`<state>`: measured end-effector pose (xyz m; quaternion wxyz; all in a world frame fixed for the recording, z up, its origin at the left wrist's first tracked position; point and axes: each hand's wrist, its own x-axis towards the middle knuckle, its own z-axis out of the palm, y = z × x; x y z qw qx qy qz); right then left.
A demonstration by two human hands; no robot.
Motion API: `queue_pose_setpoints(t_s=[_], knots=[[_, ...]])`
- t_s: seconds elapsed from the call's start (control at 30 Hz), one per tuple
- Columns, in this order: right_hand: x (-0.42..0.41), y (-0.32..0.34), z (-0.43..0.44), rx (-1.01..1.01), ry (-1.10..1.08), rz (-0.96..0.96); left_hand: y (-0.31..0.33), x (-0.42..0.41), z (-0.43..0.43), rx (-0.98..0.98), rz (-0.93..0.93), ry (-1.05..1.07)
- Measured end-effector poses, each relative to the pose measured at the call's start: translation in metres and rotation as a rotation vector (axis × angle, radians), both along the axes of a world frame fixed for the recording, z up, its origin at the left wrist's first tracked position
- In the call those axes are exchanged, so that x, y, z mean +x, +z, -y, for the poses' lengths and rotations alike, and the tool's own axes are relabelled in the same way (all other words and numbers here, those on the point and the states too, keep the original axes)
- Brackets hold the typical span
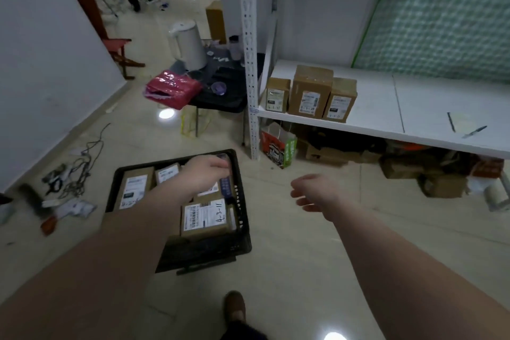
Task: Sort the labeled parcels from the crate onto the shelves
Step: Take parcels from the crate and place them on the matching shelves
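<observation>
A black plastic crate [121,174] sits on the floor and holds several brown labeled parcels; the nearest parcel [205,217] reads 4-3-11. My left hand [204,174] reaches over the crate's far right corner, its fingers curled over the top of a dark blue packet [226,186] standing against the crate wall. My right hand [311,193] hovers over the floor to the right of the crate, fingers relaxed and holding nothing. Three brown parcels [310,95] stand upright at the left end of the white shelf [386,107].
A white perforated shelf post [249,63] rises beside the crate. Bags and boxes [278,148] fill the space under the shelf. A black stool with a white kettle [187,45] and a red bag [174,88] stands behind. Cables [80,168] litter the floor at left. Pens [474,131] lie on the shelf.
</observation>
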<state>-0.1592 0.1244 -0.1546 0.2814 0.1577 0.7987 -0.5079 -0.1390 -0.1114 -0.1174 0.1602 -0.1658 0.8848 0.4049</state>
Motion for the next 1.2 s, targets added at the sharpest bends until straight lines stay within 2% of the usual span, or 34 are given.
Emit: queue_pose_setpoints(t_s=[0.17,0.23,0.47,0.67,0.8,0.93,1.1,1.2], knots=[[0.026,0.002,0.068,0.019,0.174,0.001,-0.010,0.028,0.070,0.142,0.023,0.229],[0.029,-0.002,0.090,0.023,0.195,0.028,-0.018,0.039,0.093,0.154,0.022,0.227],[0.035,-0.047,0.189,0.078,0.069,0.120,-0.054,0.072,0.214,0.130,0.124,0.227],[0.063,-0.082,0.283,0.054,0.279,0.167,-0.079,0.090,0.294,0.107,0.184,0.263],[0.063,-0.099,0.310,0.097,0.270,0.192,-0.107,0.089,0.306,0.124,0.215,0.304],[0.041,-0.120,0.334,0.305,0.343,0.066,-0.151,0.088,0.315,0.248,0.308,0.461],[0.007,-0.167,0.368,0.643,0.588,-0.154,-0.204,0.090,0.326,0.404,0.392,0.723],[-0.005,-0.187,0.382,0.804,0.663,-0.143,-0.233,0.089,0.335,0.450,0.422,0.856]])
